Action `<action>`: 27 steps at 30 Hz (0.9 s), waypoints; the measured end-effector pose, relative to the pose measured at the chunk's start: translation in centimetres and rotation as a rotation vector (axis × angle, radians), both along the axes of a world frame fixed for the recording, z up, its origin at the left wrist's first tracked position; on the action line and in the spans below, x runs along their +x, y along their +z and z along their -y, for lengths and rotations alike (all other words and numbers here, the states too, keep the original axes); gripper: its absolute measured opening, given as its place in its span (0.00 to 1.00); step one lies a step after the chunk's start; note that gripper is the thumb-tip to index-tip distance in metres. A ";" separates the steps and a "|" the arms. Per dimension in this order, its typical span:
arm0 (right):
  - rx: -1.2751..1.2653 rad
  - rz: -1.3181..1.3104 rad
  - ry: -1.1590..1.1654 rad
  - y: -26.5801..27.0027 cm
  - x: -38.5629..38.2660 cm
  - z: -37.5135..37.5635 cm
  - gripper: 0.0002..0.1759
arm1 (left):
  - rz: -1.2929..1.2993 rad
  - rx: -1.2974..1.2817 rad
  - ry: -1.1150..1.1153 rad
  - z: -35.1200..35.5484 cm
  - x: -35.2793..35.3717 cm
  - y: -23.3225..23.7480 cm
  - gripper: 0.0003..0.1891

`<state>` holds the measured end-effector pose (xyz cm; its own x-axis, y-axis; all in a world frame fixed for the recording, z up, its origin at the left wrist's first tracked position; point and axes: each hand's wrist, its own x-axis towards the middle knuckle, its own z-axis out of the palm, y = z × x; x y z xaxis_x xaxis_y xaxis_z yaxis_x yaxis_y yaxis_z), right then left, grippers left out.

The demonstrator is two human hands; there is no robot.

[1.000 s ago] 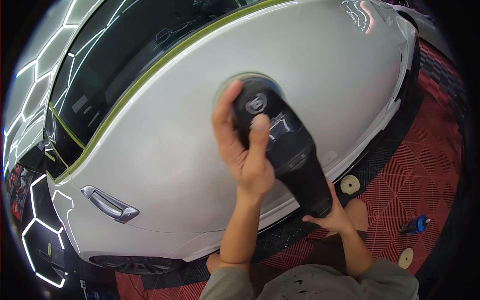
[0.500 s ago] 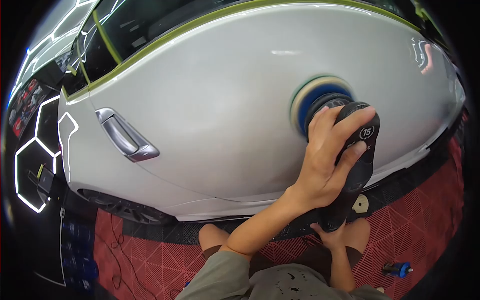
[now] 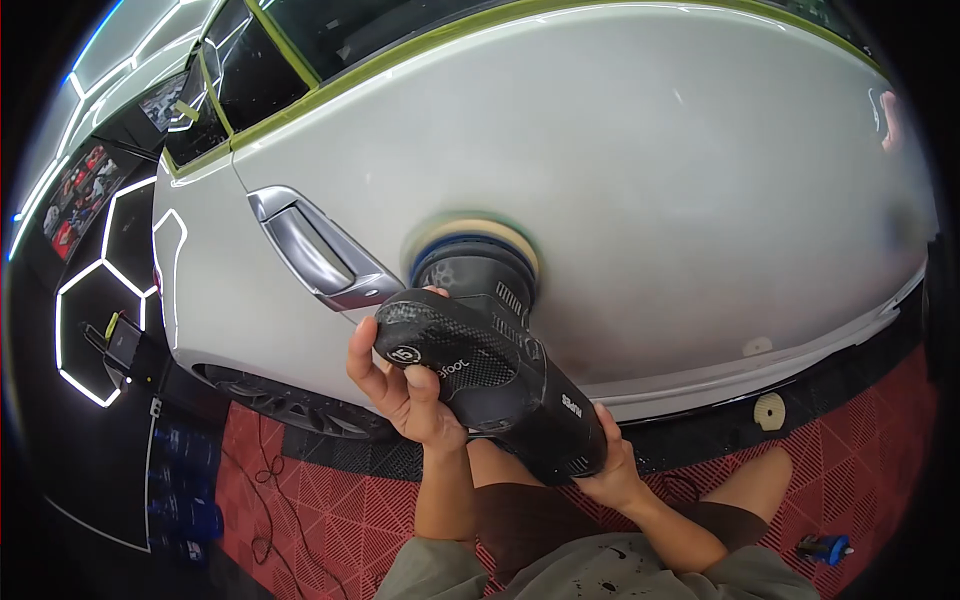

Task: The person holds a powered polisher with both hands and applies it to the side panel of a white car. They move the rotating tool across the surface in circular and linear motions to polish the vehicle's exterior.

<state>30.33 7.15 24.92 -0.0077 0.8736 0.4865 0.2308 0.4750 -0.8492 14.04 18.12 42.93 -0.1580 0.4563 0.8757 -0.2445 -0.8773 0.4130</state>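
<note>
A black car polisher (image 3: 490, 370) stretches between both hands, its round pad (image 3: 480, 228) pressed on the silver car door (image 3: 640, 210). The pad's edge is blurred, as if spinning. My left hand (image 3: 412, 395) is wrapped around the polisher's head, fingers over the front and thumb near the "15" mark. Around the rear end of the body, my right hand (image 3: 615, 468) is closed; part of its grip is hidden beneath. Just left of the pad is the chrome door handle (image 3: 322, 255).
Green masking tape (image 3: 360, 85) lines the window edges. On the red floor tiles (image 3: 330, 520) lie a dark cord (image 3: 265, 500), a pale perforated disc (image 3: 769, 411) and a blue-and-black tool (image 3: 826, 549). Blue bottles (image 3: 190, 480) stand at left.
The polisher has moved left across the door, close to the handle, and its body has turned so the rear points to the lower right. Both hands moved with it; the view shifted too.
</note>
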 end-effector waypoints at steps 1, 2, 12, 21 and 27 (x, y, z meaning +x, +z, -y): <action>-0.020 0.008 0.003 -0.1 -0.6 0.0 0.61 | -0.009 0.005 0.014 -0.2 -1.0 -0.2 0.29; -0.042 0.020 0.000 -0.2 -1.0 0.1 0.61 | -0.014 0.007 0.022 -0.4 -1.8 -0.4 0.29; -0.055 0.154 -0.092 1.4 0.7 1.1 0.60 | 0.093 -0.006 -0.014 -0.1 -1.0 -2.3 0.29; -0.008 -0.002 -0.208 0.8 11.4 4.2 0.61 | 0.020 -0.045 -0.232 2.5 13.9 -0.2 0.32; -0.025 -0.126 -0.284 -1.0 18.3 6.0 0.67 | -0.137 0.016 -0.357 3.8 23.4 0.2 0.24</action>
